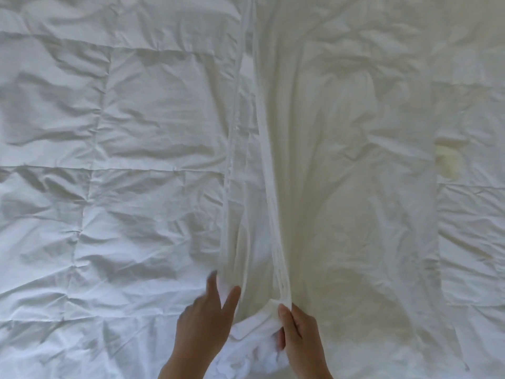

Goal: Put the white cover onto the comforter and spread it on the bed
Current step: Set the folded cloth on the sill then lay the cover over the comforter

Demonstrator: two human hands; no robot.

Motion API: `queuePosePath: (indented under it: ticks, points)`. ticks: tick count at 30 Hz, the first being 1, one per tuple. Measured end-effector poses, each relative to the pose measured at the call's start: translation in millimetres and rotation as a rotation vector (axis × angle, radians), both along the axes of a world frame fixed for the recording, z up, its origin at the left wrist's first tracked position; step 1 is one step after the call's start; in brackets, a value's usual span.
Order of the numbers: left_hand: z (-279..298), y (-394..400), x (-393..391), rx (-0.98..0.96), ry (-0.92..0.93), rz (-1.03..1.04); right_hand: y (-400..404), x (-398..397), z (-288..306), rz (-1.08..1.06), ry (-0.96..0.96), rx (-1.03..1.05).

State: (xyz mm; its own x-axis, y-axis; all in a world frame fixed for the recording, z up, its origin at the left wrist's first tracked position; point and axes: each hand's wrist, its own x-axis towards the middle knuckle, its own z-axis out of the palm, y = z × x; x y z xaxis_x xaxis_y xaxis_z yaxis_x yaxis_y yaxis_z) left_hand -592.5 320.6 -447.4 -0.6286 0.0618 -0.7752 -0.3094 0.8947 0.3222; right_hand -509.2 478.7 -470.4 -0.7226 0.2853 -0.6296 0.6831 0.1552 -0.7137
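Quilted and crumpled, the white box-stitched comforter (109, 173) fills the whole view, spread flat so the smooth cream-white fabric cover (341, 160) can lie over its right part. At the near edge the right hand (297, 332) pinches the cover's bunched hem, probably to hold the opening steady. The left hand (206, 318), fingers spread wide, lifts the neighbouring fold, seemingly to part the opening.
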Motion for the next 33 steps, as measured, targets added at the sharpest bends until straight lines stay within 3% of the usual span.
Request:
queuePosePath:
  ticks: [3,5,8,11,15,18,20,22,26,30,33]
  points:
    - [-11.4,21.6,-16.7,0.087,0.447,0.048,4.0,6.6,-7.3,0.061,-0.022,0.032]
    - [-20.4,39.6,-32.6,0.185,0.569,0.007,4.4,2.8,-11.3,0.093,-0.038,0.036]
    - [-27.3,64.6,-58.9,0.289,0.473,0.06,6.0,2.4,-25.8,0.168,-0.003,0.088]
    - [-31.6,75.2,-80.1,0.306,0.405,0.226,15.4,3.2,-35.9,0.34,0.19,0.284]
    - [-45.3,78.8,-105.6,0.325,0.273,0.336,22.8,-5.2,-41.1,0.637,0.108,0.429]
    - [-56.8,83.8,-120.5,0.364,0.186,0.317,25.8,-28.5,-33.0,0.524,0.0,0.427]
    - [-61.1,85.1,-130.3,0.373,0.182,0.338,29.5,-56.5,-29.6,0.359,0.15,0.379]
    - [-63.9,86.7,-143.1,0.383,0.169,0.378,33.6,-98.0,-25.2,0.181,0.376,0.494]
    - [-75.3,97.0,-178.4,0.46,0.117,0.434,41.1,-216.6,-19.2,0.093,0.387,0.682]
    - [-66.8,126.8,-186.6,0.507,0.167,0.218,47.9,-310.5,-17.2,0.252,0.253,0.695]
    - [-54.8,156.3,-164.5,0.488,0.343,0.024,58.9,-357.2,-18.0,0.432,0.107,0.877]
